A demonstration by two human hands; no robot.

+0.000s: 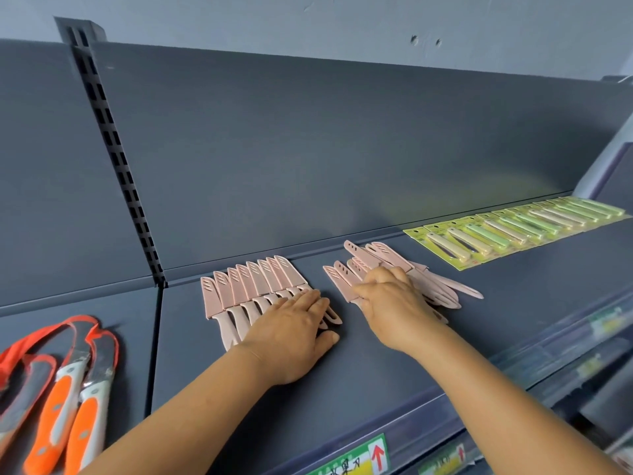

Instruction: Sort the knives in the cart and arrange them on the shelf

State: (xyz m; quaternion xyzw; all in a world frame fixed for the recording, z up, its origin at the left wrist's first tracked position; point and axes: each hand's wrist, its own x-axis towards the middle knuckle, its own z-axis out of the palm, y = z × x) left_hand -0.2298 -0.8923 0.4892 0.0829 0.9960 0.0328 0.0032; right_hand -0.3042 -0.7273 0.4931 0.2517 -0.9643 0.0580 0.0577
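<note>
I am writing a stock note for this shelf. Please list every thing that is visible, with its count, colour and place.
Neat row of sheathed knives: about eight, pink, shelf centre-left, side by side.
Loose pile of sheathed knives: several, count unclear, pink, shelf centre-right, overlapping.
Carded knives: a long row, count unclear, green and cream on yellow-green cards, shelf far right.
Orange-handled knives: at least three, orange and white, neighbouring shelf at left.
Shelf: one, dark grey-blue.
Price labels: at least two, green, shelf front edge.
Left hand: flat on the neat row's handles.
Right hand: on the loose pile.
</note>
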